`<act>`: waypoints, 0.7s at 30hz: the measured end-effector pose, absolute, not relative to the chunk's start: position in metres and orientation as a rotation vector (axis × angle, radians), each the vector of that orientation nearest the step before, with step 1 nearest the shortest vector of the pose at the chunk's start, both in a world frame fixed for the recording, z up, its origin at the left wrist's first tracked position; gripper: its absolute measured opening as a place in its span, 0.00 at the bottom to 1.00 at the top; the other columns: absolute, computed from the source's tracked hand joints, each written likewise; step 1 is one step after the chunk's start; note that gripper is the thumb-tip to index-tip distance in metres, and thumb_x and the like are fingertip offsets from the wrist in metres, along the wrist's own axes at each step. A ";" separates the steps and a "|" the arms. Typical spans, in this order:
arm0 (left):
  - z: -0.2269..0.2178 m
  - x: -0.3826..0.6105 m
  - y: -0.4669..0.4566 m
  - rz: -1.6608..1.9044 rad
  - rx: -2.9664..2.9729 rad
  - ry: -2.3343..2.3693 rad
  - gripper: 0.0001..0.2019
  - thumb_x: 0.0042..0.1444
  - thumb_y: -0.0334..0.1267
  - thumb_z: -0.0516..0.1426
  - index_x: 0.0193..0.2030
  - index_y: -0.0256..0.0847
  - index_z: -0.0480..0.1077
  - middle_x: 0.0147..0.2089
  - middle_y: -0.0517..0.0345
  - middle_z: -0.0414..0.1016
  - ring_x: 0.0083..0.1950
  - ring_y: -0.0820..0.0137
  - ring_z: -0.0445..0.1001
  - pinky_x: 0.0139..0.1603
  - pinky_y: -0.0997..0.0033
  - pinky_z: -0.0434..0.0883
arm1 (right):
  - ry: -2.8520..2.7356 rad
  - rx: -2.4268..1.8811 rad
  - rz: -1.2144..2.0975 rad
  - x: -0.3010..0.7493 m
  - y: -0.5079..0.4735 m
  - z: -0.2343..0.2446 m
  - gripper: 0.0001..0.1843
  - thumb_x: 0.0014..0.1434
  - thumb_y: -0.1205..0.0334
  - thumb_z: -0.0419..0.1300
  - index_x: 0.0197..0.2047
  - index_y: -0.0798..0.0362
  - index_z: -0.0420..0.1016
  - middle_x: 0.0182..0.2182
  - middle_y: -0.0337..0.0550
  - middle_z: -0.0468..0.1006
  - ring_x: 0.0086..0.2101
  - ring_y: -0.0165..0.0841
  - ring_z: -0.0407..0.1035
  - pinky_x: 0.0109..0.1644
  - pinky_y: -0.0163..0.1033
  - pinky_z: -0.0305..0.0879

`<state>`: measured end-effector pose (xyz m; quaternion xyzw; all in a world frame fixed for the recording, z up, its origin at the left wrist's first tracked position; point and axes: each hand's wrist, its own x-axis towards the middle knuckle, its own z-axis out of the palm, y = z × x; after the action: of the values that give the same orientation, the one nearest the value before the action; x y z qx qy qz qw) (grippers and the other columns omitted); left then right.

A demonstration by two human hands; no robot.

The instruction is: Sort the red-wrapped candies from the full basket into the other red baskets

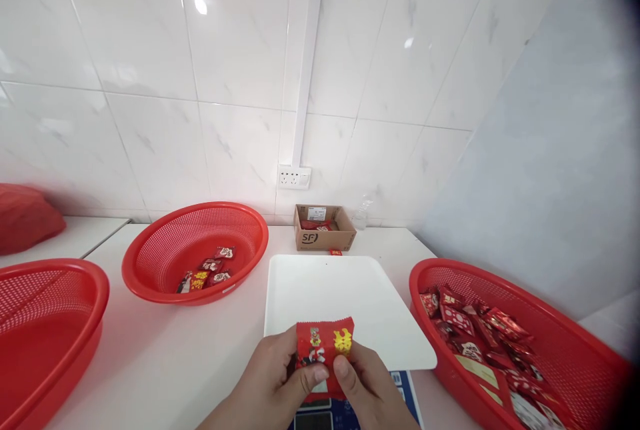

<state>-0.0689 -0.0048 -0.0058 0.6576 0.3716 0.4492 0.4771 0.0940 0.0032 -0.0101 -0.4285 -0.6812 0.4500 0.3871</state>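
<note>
Both my hands grip one small red packet (320,343) printed with yellow characters and little figures. My left hand (280,373) is closed on its left side, thumb across the front. On the right side my right hand (367,383) pinches it with the thumb on the front; the fingers behind are hidden. Just beyond the packet lies the white platform of a scale (325,283). The scale's blue panel (413,403) shows partly beneath my hands.
To the right, a red basket (575,323) holds several red packets. Another red basket (150,250) at back left holds a few packets. A third red basket (93,303) stands at far left. A cardboard box (333,240) with packets sits by the tiled wall (240,50).
</note>
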 end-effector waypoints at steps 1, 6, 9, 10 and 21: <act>-0.006 -0.068 -0.004 1.101 1.588 0.890 0.12 0.53 0.43 0.59 0.43 0.43 0.73 0.37 0.58 0.77 0.37 0.66 0.72 0.39 0.74 0.67 | -1.737 -1.071 1.161 0.094 0.004 -0.009 0.27 0.57 0.39 0.47 0.39 0.52 0.77 0.35 0.49 0.79 0.37 0.41 0.71 0.43 0.41 0.67; -0.004 -0.062 -0.002 1.077 1.400 0.740 0.21 0.51 0.50 0.58 0.48 0.39 0.70 0.41 0.53 0.76 0.41 0.64 0.72 0.44 0.68 0.67 | -1.744 -0.987 1.122 0.091 0.007 -0.007 0.26 0.59 0.42 0.48 0.34 0.54 0.76 0.28 0.45 0.78 0.30 0.36 0.70 0.36 0.36 0.66; 0.001 -0.062 -0.003 1.027 1.422 0.652 0.25 0.52 0.53 0.56 0.52 0.38 0.68 0.42 0.51 0.75 0.42 0.63 0.71 0.45 0.66 0.67 | -1.740 -1.053 1.022 0.091 0.008 -0.012 0.25 0.59 0.43 0.48 0.31 0.55 0.75 0.25 0.43 0.76 0.27 0.34 0.69 0.32 0.35 0.64; 0.004 -0.063 -0.003 1.013 1.439 0.640 0.26 0.53 0.53 0.56 0.53 0.38 0.68 0.43 0.51 0.75 0.42 0.63 0.71 0.45 0.66 0.67 | -1.741 -1.067 0.999 0.091 0.007 -0.013 0.25 0.59 0.43 0.48 0.30 0.55 0.75 0.24 0.43 0.76 0.26 0.33 0.68 0.31 0.35 0.63; 0.012 -0.064 -0.005 0.923 1.489 0.678 0.19 0.54 0.51 0.55 0.43 0.38 0.75 0.36 0.55 0.75 0.38 0.65 0.71 0.46 0.67 0.67 | -1.726 -1.039 0.919 0.093 0.007 -0.018 0.23 0.59 0.44 0.48 0.28 0.53 0.73 0.24 0.43 0.76 0.26 0.33 0.68 0.31 0.34 0.63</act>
<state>-0.0644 -0.0051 0.0116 0.6396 0.2914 0.3965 0.5905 0.0931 0.0073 -0.0180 -0.4195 -0.6973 0.3713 0.4471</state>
